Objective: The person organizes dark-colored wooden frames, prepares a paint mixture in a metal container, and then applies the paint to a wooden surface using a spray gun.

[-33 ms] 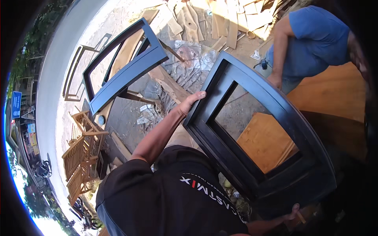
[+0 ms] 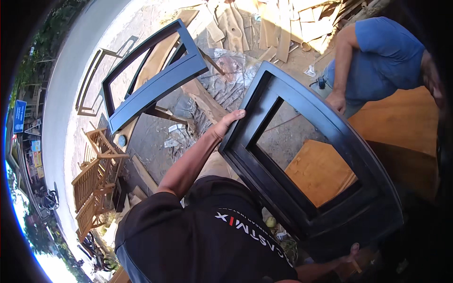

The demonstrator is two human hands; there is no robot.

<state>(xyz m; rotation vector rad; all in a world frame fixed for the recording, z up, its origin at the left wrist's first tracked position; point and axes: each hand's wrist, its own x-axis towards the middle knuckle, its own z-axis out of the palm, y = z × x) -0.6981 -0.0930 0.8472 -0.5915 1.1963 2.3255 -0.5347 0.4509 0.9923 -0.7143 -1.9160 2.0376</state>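
Observation:
A dark painted wooden frame (image 2: 325, 111), with one curved outer edge and a rectangular opening, is tilted in front of my body. My left hand (image 2: 230, 121) is closed on its left edge, thumb on the near face and the other fingers mostly hidden. At the lower right, in shadow, my right hand (image 2: 350, 257) grips the bottom edge, its thumb showing. Across the frame is a person in a blue shirt (image 2: 389, 47). That person's hand (image 2: 336, 101) is close to the curved edge; whether it touches, I cannot tell.
A similar dark frame (image 2: 155, 101) rests on wooden supports at the left. Folding slatted wooden chairs (image 2: 96, 188) stand below it. Orange-brown wooden panels (image 2: 396, 122) are at the right. Plastic sheeting (image 2: 236, 66) and planks (image 2: 231, 28) lie on the ground, with a road (image 2: 71, 70) beyond.
The view has shifted slightly, so the far frame and planks appear a little farther right. The person in blue has moved slightly. My hands keep the same hold on the dark frame.

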